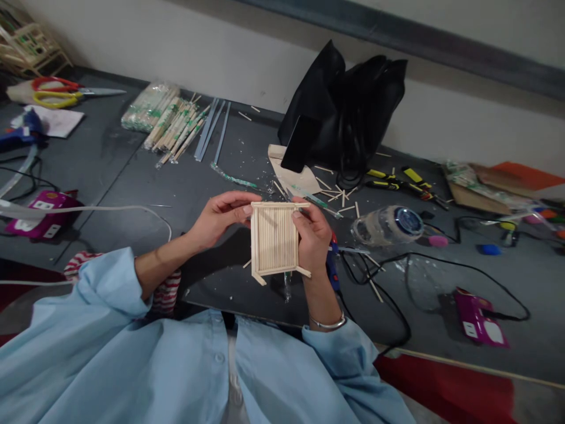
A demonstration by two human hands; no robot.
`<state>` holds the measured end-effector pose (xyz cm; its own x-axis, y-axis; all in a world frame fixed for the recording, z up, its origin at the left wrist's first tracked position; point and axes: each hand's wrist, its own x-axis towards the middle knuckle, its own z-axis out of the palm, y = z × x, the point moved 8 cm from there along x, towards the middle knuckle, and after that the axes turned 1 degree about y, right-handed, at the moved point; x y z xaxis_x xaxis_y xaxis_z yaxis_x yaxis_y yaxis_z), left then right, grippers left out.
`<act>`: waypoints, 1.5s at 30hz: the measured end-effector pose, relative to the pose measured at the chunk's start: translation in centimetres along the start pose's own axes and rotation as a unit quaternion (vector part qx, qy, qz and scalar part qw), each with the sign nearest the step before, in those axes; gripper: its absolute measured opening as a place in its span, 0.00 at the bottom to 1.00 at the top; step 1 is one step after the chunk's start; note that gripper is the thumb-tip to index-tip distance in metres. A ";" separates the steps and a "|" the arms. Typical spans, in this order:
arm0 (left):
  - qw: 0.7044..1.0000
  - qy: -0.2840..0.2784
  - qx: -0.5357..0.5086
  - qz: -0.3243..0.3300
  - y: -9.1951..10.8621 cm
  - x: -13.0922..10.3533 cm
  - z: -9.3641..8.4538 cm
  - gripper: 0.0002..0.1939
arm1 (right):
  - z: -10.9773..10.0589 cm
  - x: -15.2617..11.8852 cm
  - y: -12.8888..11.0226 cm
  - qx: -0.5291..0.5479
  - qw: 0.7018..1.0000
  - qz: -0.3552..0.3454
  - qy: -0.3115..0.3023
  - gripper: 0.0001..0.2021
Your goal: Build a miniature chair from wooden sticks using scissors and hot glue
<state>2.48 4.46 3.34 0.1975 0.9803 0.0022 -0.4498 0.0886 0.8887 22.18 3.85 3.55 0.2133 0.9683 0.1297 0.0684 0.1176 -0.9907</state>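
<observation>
A small panel of pale wooden sticks (277, 240) is held up above the dark table, between both hands. Its sticks run side by side inside a stick frame, with short ends jutting out at the lower corners. My left hand (223, 218) pinches the panel's upper left corner between thumb and fingers. Around the upper right edge, my right hand (314, 235) is closed, its thumb on the front and its fingers partly hidden behind. A blue glue gun (333, 265) lies just right of my right wrist, mostly covered by it.
Bundled sticks (176, 129), scissors (57, 93) and a black bag (348, 106) stand along the back of the table (132, 176). To the right are a clear plastic jar (388, 225), pliers (392, 181), cables and a purple box (479, 318). Loose sticks lie beyond the panel.
</observation>
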 end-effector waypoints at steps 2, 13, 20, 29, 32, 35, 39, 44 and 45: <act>1.000 0.003 -0.004 -0.005 -0.1 0.0 0.0 0.11 | 0.1 0.1 0.4 0.007 1.000 0.020 -0.003 0.14; 0.996 0.012 -0.062 -0.065 -0.8 0.5 -0.3 0.10 | 0.3 0.3 1.5 0.042 0.995 0.093 -0.006 0.15; 0.996 0.012 -0.058 -0.066 -1.0 0.8 -0.4 0.09 | 0.3 0.3 1.7 0.066 0.992 0.111 -0.002 0.14; 0.997 0.021 -0.035 -0.065 -1.2 1.0 -0.8 0.10 | 0.2 0.5 1.8 0.042 0.991 0.124 -0.002 0.14; 0.997 0.028 -0.019 -0.062 -1.3 1.0 -1.1 0.11 | 0.3 0.4 1.8 0.036 0.992 0.124 -0.005 0.13; 0.998 0.035 -0.003 -0.048 -1.3 1.0 -1.2 0.11 | 0.4 0.4 1.9 0.027 0.992 0.120 -0.007 0.13; 0.998 0.038 0.005 -0.044 -1.2 1.0 -1.2 0.09 | 0.3 0.4 2.1 0.022 0.991 0.131 -0.002 0.15; 0.997 0.017 -0.037 -0.061 -1.2 1.1 -0.8 0.09 | 0.2 0.5 2.0 0.017 0.993 0.121 0.000 0.14; 0.997 0.012 -0.043 -0.063 -1.3 1.1 -0.8 0.10 | 0.2 0.5 2.0 0.016 0.993 0.120 -0.003 0.14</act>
<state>2.60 5.57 1.84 0.2366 0.9642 -0.1201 -0.4961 0.2261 0.8383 22.19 4.62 1.65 0.2136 0.9706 -0.1112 -0.0142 -0.1107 -0.9937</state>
